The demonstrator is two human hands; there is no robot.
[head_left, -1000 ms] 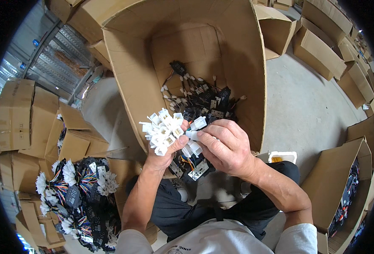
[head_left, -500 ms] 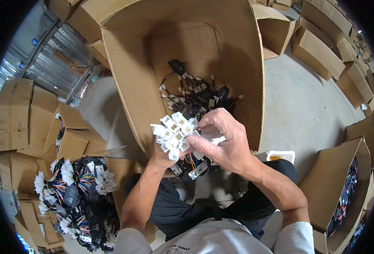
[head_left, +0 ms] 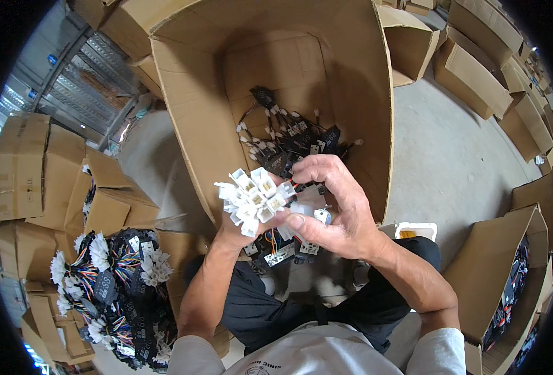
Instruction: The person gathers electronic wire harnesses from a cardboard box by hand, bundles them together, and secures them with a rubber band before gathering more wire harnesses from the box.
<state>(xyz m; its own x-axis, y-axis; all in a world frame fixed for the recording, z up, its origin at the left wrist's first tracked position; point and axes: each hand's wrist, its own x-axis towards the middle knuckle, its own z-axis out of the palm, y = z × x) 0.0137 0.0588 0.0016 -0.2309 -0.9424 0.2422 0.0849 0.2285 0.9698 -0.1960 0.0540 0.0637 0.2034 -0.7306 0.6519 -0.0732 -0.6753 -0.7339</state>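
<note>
Holding steady since half a second ago: left hand [head_left: 229, 234] stays clamped under the cluster of white connectors [head_left: 254, 199], right hand [head_left: 332, 209] closed over its wires, both just above the near edge of the open cardboard box [head_left: 195, 119]. Loose harnesses [head_left: 289, 134] lie on the box floor; a bundled heap [head_left: 110, 287] sits at the person's left, boxes all around.

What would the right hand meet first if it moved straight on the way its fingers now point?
The right hand points left, so it would likely press first into the cluster of white plastic connectors gripped by the left hand. Its fingertips already touch that bundle, though depth is unclear.
</note>
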